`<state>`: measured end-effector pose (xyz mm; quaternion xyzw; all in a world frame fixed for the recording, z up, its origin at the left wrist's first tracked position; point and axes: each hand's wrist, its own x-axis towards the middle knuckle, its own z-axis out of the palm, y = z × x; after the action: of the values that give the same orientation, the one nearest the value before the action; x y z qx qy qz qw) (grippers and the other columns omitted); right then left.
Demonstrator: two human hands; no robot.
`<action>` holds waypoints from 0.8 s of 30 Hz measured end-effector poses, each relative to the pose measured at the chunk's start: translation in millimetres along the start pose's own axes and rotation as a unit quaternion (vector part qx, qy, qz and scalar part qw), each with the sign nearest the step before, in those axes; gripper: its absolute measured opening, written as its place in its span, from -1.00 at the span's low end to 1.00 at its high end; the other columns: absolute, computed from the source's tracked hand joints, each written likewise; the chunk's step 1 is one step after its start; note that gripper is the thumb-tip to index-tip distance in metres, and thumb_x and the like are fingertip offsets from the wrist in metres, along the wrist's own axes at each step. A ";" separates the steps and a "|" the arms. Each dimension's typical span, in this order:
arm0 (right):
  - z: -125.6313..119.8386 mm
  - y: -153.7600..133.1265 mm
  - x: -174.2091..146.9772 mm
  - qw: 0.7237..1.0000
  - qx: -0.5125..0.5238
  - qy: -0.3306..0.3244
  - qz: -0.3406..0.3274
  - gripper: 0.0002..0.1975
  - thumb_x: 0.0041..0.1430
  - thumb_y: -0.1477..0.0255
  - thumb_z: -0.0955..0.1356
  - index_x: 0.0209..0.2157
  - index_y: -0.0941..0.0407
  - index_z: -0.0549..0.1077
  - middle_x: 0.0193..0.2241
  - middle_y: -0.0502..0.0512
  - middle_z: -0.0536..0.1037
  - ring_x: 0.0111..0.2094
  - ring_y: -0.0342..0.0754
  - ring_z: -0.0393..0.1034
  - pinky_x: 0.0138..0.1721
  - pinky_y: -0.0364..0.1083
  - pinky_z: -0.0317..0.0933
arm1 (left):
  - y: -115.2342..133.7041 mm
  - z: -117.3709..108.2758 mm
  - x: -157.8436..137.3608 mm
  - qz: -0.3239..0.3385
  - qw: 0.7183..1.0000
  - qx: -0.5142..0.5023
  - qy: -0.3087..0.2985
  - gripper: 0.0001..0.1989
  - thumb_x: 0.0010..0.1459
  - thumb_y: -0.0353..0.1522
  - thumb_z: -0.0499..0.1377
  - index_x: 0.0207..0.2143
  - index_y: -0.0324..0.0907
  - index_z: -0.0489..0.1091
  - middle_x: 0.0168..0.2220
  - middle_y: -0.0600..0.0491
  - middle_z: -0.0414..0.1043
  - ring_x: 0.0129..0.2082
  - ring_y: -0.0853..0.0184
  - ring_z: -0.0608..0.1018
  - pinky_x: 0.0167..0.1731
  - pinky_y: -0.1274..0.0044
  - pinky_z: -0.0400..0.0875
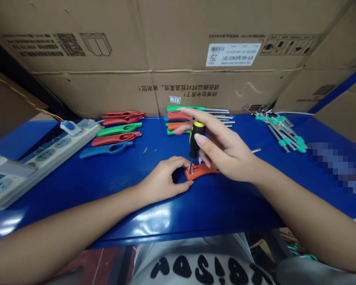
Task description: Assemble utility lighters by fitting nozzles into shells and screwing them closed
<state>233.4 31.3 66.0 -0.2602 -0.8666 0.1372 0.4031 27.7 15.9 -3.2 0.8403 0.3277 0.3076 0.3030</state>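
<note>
My left hand (163, 180) pinches the butt end of an orange lighter handle (202, 170) between thumb and fingers and keeps it flat on the blue table. Upright over that same end stands a screwdriver (197, 132) with a black and yellow grip. My right hand (230, 148) is closed around the grip, and the thin shaft meets the handle beside my left fingertips. The far end of the orange handle, with a bit of green, is mostly hidden behind my right hand. A metal tip (256, 150) sticks out past the hand.
Several handle shells (118, 128) lie at the back left, near small screws (145, 150). Long-nosed lighters (185, 108) are stacked at the back middle. Metal tubes with green parts (284, 130) lie right. A power strip (47, 156) runs along the left; cardboard (106, 91) walls the back.
</note>
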 end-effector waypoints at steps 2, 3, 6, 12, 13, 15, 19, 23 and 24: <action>-0.2 1.2 -0.6 1.000 0.016 0.009 0.011 -0.59 0.43 0.30 0.24 0.24 0.07 0.32 0.03 0.13 0.57 -0.21 -0.11 0.54 -0.23 -0.12 0.45 | -0.3 -0.1 -0.2 0.000 1.000 0.001 -0.002 -0.79 0.08 -0.48 0.31 -0.21 -0.15 0.44 -0.19 0.09 0.56 -0.15 0.29 0.59 -0.06 0.44 0.44; -0.9 2.1 -1.0 1.000 -0.008 0.028 0.002 -0.60 0.37 0.25 0.32 0.17 0.08 0.40 -0.01 0.14 0.59 -0.25 -0.10 0.55 -0.25 -0.13 0.45 | -0.1 -0.2 -0.2 0.001 1.000 0.000 -0.004 -0.79 0.08 -0.48 0.31 -0.21 -0.15 0.44 -0.19 0.09 0.56 -0.14 0.29 0.59 -0.05 0.44 0.44; -5.1 2.4 -1.6 0.990 -0.110 0.080 -0.046 -0.60 0.23 0.15 0.43 0.02 0.07 0.53 -0.13 0.12 0.65 -0.25 -0.04 0.56 -0.19 -0.09 0.45 | 0.8 -0.5 0.1 0.009 1.000 -0.001 -0.003 -0.80 0.08 -0.49 0.31 -0.23 -0.15 0.43 -0.19 0.09 0.56 -0.15 0.29 0.59 -0.05 0.45 0.43; -8.4 -3.3 0.5 1.000 -0.010 -0.003 -0.015 -0.60 0.47 0.29 0.18 0.23 0.07 0.36 -0.07 0.09 0.63 -0.33 -0.15 0.54 -0.28 -0.14 0.44 | 0.1 -0.3 -0.4 0.007 1.000 0.007 -0.003 -0.81 0.09 -0.47 0.31 -0.22 -0.14 0.43 -0.17 0.08 0.56 -0.14 0.29 0.58 -0.05 0.44 0.43; -7.6 -2.2 0.2 0.999 -0.024 0.013 -0.019 -0.63 0.44 0.27 0.24 0.17 0.08 0.41 -0.10 0.09 0.64 -0.35 -0.15 0.54 -0.30 -0.15 0.43 | -0.3 -0.3 -0.6 0.007 1.000 0.007 -0.004 -0.81 0.09 -0.47 0.31 -0.22 -0.14 0.42 -0.16 0.08 0.56 -0.13 0.28 0.58 -0.05 0.44 0.43; -5.3 1.0 -1.2 0.992 -0.091 0.071 -0.048 -0.66 0.31 0.22 0.38 0.02 0.10 0.52 -0.17 0.10 0.66 -0.35 -0.11 0.54 -0.29 -0.14 0.42 | -0.4 -0.4 -0.6 0.010 1.000 0.006 -0.005 -0.81 0.09 -0.48 0.31 -0.23 -0.13 0.42 -0.17 0.09 0.56 -0.12 0.28 0.58 -0.04 0.43 0.43; 0.4 2.2 -1.7 0.991 -0.085 0.083 -0.057 -0.65 0.39 0.24 0.30 0.09 0.09 0.47 -0.11 0.14 0.63 -0.21 -0.05 0.55 -0.21 -0.11 0.43 | 1.3 -1.1 0.2 0.009 1.000 0.011 -0.003 -0.80 0.09 -0.48 0.31 -0.23 -0.14 0.42 -0.18 0.08 0.56 -0.15 0.28 0.58 -0.06 0.44 0.43; 5.4 1.5 0.3 0.996 0.086 0.000 0.009 -0.61 0.48 0.34 0.18 0.24 0.09 0.28 -0.04 0.13 0.59 -0.42 -0.20 0.49 -0.41 -0.18 0.41 | 1.9 -1.2 0.3 0.003 1.000 0.011 -0.008 -0.80 0.09 -0.47 0.32 -0.22 -0.15 0.44 -0.17 0.07 0.56 -0.14 0.27 0.58 -0.05 0.43 0.44; 5.9 3.1 0.0 0.996 0.084 0.012 -0.001 -0.63 0.44 0.31 0.24 0.20 0.09 0.33 -0.06 0.12 0.59 -0.44 -0.21 0.48 -0.41 -0.18 0.42 | 1.4 -1.0 0.0 0.004 1.000 0.012 -0.008 -0.81 0.10 -0.47 0.32 -0.22 -0.14 0.44 -0.17 0.07 0.56 -0.13 0.27 0.58 -0.04 0.43 0.44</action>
<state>229.9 33.7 60.8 -0.2258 -0.8475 0.2056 0.4342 27.5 15.4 -1.6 0.8477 0.3251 0.2981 0.2946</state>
